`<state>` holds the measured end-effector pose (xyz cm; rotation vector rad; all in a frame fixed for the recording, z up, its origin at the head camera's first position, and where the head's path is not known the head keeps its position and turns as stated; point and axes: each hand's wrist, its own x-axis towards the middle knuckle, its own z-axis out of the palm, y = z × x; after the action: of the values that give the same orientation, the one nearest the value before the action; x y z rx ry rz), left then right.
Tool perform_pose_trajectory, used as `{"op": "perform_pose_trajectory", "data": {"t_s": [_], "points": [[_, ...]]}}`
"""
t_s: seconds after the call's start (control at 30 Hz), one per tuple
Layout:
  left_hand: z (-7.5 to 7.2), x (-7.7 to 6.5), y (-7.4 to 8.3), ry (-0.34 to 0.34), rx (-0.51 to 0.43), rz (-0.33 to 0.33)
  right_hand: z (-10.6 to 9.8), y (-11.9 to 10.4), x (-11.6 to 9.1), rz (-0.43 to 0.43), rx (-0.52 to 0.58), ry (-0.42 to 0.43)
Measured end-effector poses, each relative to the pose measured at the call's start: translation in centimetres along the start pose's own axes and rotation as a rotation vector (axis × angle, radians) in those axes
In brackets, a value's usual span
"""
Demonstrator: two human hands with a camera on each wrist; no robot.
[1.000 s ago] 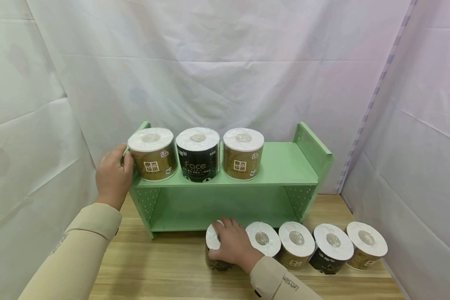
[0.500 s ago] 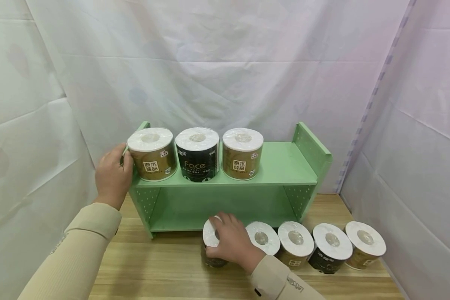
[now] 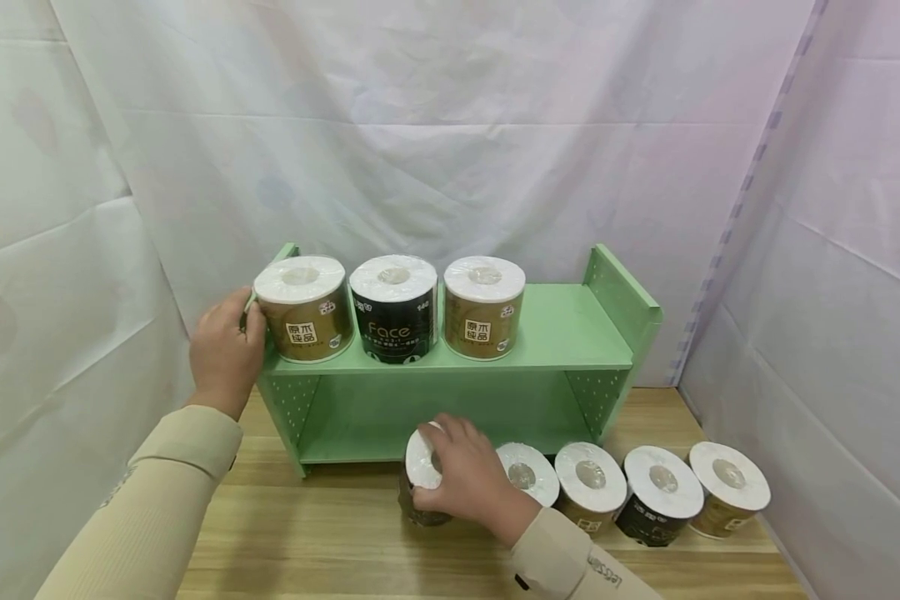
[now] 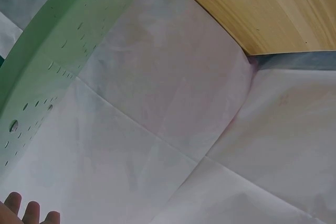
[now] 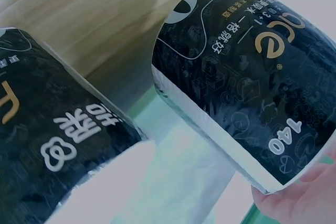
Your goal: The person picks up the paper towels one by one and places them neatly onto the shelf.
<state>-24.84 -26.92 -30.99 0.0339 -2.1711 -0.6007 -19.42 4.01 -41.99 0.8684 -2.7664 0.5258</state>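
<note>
My right hand (image 3: 468,471) grips the top end of a black-wrapped toilet paper roll (image 3: 420,467), thumb on the near side, fingers over the far side. The roll leans slightly in front of the lower shelf opening; in the right wrist view its black wrapper (image 5: 236,72) shows gold letters and "140". My left hand (image 3: 228,346) holds the left side panel of a green two-tier shelf (image 3: 570,333), right beside a gold toilet paper roll (image 3: 303,325). A black roll (image 3: 394,329) and another gold roll (image 3: 482,325) stand to its right on the upper tier.
Several wrapped rolls stand in a row on the wooden table (image 3: 307,542), right of my right hand, among them a gold roll (image 3: 591,492) and a black roll (image 3: 662,492). White cloth (image 3: 450,150) hangs behind and at both sides.
My right hand has carried the black roll a little left and up, out of line with the table row. The left hand stays on the shelf's side panel.
</note>
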Motion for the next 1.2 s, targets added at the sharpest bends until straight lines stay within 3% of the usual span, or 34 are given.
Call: {"op": "perform_pose_trajectory", "data": {"t_s": [0.43,0.97,1.2], "points": [[-0.1,-0.1,0.1,-0.011,0.007,-0.018,-1.8,-0.3,-0.3,-0.02,0.0,0.029],[0.1,0.0,0.1,0.01,-0.001,0.017,-5.2,-0.5,-0.6,-0.005,0.037,0.016],[-0.2,-0.1,0.2,-0.006,0.002,-0.008,-6.7,-0.1,-0.8,-0.016,0.017,0.042]]}}
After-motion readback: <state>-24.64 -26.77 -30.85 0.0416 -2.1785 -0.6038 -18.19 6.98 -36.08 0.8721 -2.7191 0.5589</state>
